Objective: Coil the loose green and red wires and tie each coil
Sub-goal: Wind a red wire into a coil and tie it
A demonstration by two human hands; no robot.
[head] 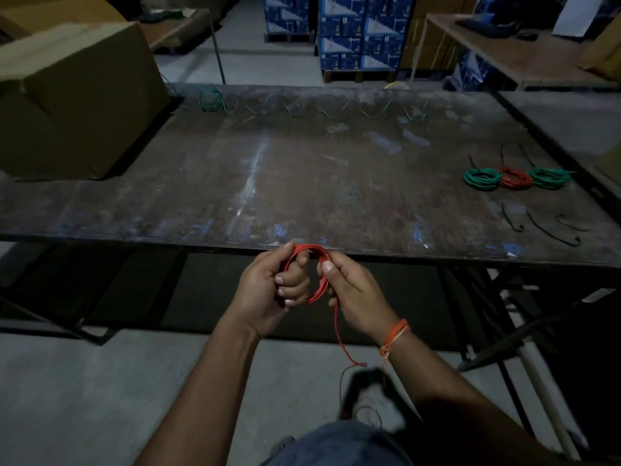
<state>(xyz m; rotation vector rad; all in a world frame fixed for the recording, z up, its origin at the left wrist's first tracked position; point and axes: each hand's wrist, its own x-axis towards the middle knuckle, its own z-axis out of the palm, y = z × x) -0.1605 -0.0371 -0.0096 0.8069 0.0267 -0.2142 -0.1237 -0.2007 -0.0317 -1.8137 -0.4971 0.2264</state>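
Here, just below the near edge of a worn table (235, 169), two hands hold a small red wire coil (317, 274). The left hand (268, 290) curls its fingers round the coil's left side; the right hand (356, 294) pinches its right side (an orange wristband (395, 336) sits on that wrist). Loose red wire trails down from the grip. Far up and right of the grip lie three finished coils (515, 178), green, red, green.

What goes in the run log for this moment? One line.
red wire: part-coiled | left hand, right hand: grip coil | tail: hanging | tie: none yet
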